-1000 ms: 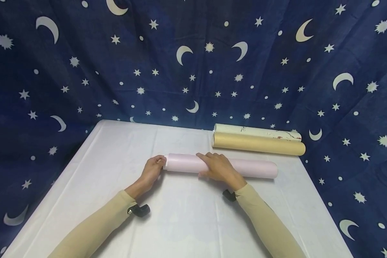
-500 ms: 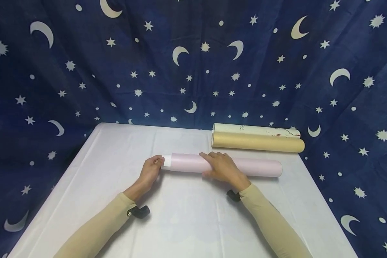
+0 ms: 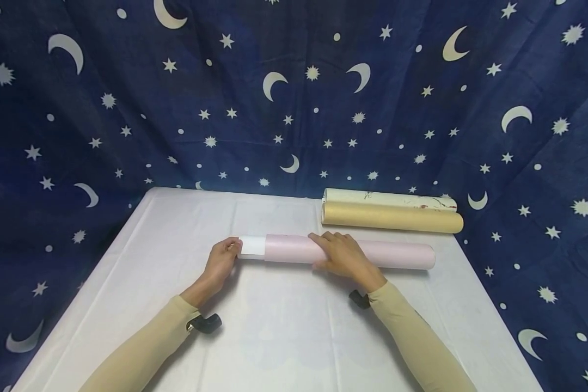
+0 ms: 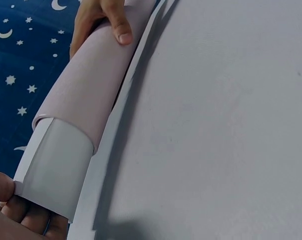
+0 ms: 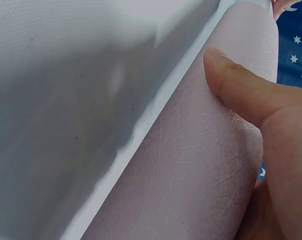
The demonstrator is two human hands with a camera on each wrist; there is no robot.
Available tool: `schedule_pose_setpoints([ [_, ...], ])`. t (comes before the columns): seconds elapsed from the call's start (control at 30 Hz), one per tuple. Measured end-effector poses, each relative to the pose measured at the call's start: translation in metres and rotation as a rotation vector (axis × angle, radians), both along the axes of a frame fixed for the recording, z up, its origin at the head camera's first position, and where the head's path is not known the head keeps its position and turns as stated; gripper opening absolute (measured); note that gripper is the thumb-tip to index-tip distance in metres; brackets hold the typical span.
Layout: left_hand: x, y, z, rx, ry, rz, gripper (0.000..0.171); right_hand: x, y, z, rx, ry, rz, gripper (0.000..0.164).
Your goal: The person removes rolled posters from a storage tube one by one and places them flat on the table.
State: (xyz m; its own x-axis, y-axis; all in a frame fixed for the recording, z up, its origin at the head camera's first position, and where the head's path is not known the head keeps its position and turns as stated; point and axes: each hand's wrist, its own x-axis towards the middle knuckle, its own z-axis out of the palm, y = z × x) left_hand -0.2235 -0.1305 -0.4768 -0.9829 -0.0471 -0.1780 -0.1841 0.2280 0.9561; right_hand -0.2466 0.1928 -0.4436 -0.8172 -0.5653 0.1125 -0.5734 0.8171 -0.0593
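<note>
A pale pink wallpaper roll (image 3: 289, 249) with a creased, textured surface lies across the middle of the white table. Out of its left end sticks a white rolled paper core (image 3: 252, 246); a lengthwise overlapping edge shows on it in the left wrist view. My left hand (image 3: 221, 262) pinches the core's outer end, thumb on one side and fingers tucked inside the rim. My right hand (image 3: 345, 258) grips the pink roll around its middle from above. In the right wrist view the thumb (image 5: 235, 85) presses along the near side, while most fingers are hidden behind the roll.
Behind the pink roll, a gold roll (image 3: 392, 217) and a cream roll with printed branches (image 3: 387, 198) lie side by side near the back right edge. A dark blue star-and-moon cloth (image 3: 235, 81) hangs around the white table (image 3: 274, 337).
The white core has slid further out of the pink roll's left end. My left hand has moved left with it; the right hand and pink roll have shifted slightly right.
</note>
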Motion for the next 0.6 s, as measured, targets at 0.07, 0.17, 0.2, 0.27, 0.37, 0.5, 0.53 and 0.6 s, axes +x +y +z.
schedule_pose_setpoints([
  [0.07, 0.0, -0.002, 0.0, 0.001, -0.003, 0.005, 0.043, 0.0, 0.002, 0.0, 0.002, 0.007, -0.001, 0.078],
  [0.17, 0.0, -0.003, 0.001, -0.004, -0.007, 0.015, 0.042, 0.001, 0.006, -0.001, 0.007, 0.023, -0.001, 0.078],
  [0.2, -0.001, -0.003, 0.001, -0.007, -0.007, 0.021, 0.042, 0.001, 0.007, -0.001, 0.01, 0.028, -0.002, 0.078],
  [0.27, -0.001, -0.003, 0.002, -0.007, -0.006, 0.021, 0.041, 0.003, 0.01, -0.002, 0.017, 0.04, -0.002, 0.077],
  [0.37, -0.001, -0.004, 0.004, -0.009, 0.0, 0.023, 0.041, 0.005, 0.014, -0.001, 0.021, 0.063, -0.001, 0.078],
  [0.5, 0.0, -0.008, 0.005, -0.014, 0.019, 0.023, 0.041, 0.006, 0.019, 0.0, 0.016, 0.088, 0.002, 0.079],
  [0.53, 0.0, -0.009, 0.006, -0.013, 0.022, 0.026, 0.04, 0.006, 0.02, 0.0, 0.014, 0.089, 0.001, 0.079],
  [0.6, 0.0, -0.011, 0.007, -0.003, 0.03, 0.032, 0.04, 0.006, 0.023, 0.0, 0.011, 0.092, 0.0, 0.08],
])
